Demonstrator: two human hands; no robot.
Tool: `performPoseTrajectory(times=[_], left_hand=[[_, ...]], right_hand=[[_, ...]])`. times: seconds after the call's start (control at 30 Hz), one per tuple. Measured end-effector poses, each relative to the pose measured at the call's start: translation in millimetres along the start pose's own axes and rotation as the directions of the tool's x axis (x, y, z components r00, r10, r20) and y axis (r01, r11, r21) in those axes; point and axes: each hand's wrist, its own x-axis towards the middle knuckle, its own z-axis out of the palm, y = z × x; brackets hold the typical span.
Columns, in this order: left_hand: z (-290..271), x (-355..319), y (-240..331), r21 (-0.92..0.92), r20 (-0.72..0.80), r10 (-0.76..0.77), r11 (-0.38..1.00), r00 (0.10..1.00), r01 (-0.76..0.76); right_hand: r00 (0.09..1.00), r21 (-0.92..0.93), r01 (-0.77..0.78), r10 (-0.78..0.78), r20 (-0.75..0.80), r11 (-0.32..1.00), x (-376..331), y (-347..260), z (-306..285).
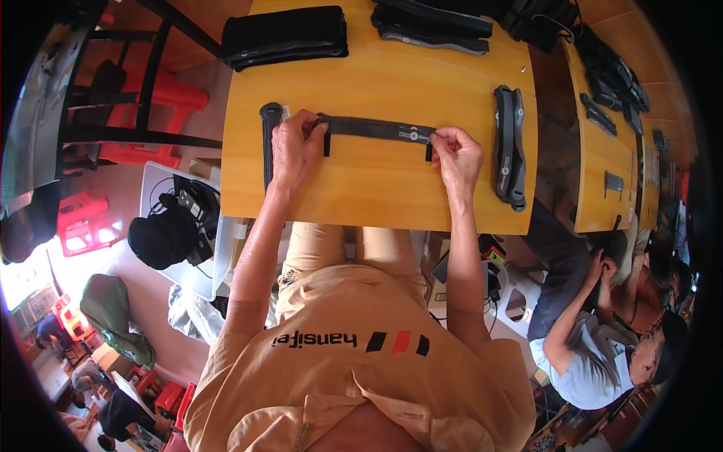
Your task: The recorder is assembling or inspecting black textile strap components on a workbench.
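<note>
Shirt (361,309) closest to the lens: tan, short sleeves, with dark lettering and a few stripes across the chest. Tan trousers (316,245) come next, running under the near edge of a yellow-brown wooden table (376,192), so I'll place everything off that table.

Over the table's middle is a dark grey strap (376,128), held pretty much straight from side to side, pale print near its right end. Left hand (297,147) has the strap's left end pinched between thumb and fingertips, no real gap there. Right hand (458,154) does the same at the other end, thumb and fingers closed on it. A short black tab (327,145) points toward the table's near edge by the left hand, and a matching tab (428,153) does so by the right. Can't tell if the strap actually touches the wood.

Along the table's left edge lies a slim grey band (267,147), partly behind the left hand and forearm. By the right edge there's a grey bundle of straps (509,147), lying lengthwise. At the table's far side: a black stack (286,36) toward the left, and a black-and-grey pile (433,30) further right.

Off the table's left side, a white bin (160,177) with black stuff in it, then a red stool (169,98). Off its right side, a second table (610,181), with a seated person in a light shirt (584,369) near it.
</note>
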Motion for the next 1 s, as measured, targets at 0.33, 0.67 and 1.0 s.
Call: performPoseTrajectory(times=[0.33,0.67,1.0], left_hand=[[2.5,0.6,-3.0,0.018,-0.012,-0.008,1.000,1.000,0.009],[2.7,2.0,-2.0,0.031,-0.014,-0.018,0.999,1.000,0.018],[3.4,2.3,-2.5,0.052,-0.025,-0.020,0.998,0.999,0.021]], right_hand=[[1.000,-0.034,0.013,-0.013,-0.002,0.999,0.0,0.2,0.9],[1.000,-0.055,0.020,-0.020,0.002,0.998,-0.9,-2.7,1.5],[0.988,-0.183,0.127,-0.140,-0.059,0.975,-1.5,1.3,5.5]])
